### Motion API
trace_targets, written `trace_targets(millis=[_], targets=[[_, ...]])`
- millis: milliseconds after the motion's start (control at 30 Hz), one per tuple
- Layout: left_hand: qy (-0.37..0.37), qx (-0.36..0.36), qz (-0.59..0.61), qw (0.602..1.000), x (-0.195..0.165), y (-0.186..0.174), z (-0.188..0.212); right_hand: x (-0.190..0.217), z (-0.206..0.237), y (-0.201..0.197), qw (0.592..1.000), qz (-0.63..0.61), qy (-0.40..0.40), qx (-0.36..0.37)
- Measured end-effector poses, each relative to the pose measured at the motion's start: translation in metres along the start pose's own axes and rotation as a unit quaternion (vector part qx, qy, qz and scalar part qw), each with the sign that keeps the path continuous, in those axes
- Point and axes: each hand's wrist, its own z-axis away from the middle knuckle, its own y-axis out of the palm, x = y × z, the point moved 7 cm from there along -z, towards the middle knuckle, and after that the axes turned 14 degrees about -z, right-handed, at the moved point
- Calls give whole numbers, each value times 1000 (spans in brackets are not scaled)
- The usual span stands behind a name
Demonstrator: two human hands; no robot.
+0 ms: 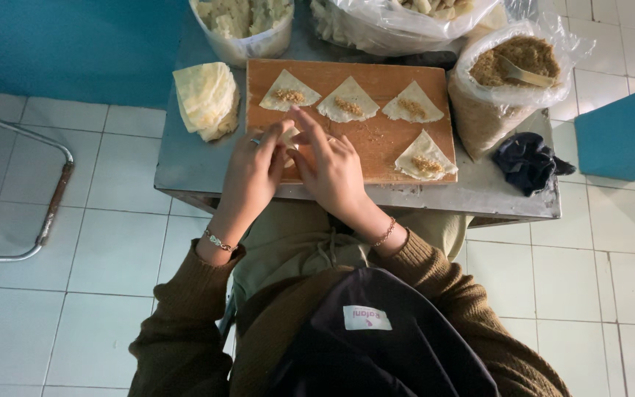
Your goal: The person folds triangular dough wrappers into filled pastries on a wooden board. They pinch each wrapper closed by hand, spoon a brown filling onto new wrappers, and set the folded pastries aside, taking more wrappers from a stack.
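Risk, as I judge it: thin wrapper [289, 140] could tear or spill filling if pinched unevenly. It lies at the wooden board's [376, 140] near-left corner, largely hidden beneath both hands; left hand [253, 173] and right hand [330, 167] fingers [304, 125] curl closed on its edges, pressing it down.

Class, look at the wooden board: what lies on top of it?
The wooden board bears four filled triangular wrappers. The left hand and right hand cover a fifth, mostly hidden.
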Motion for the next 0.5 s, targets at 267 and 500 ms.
trace_targets(millis=[267, 500], targets=[[-42, 32, 43, 998, 20, 4, 3, 8, 4, 11, 992, 102, -51, 59], [7, 127, 58, 990, 28, -1, 2, 3, 4, 8, 995, 47, -51, 65]])
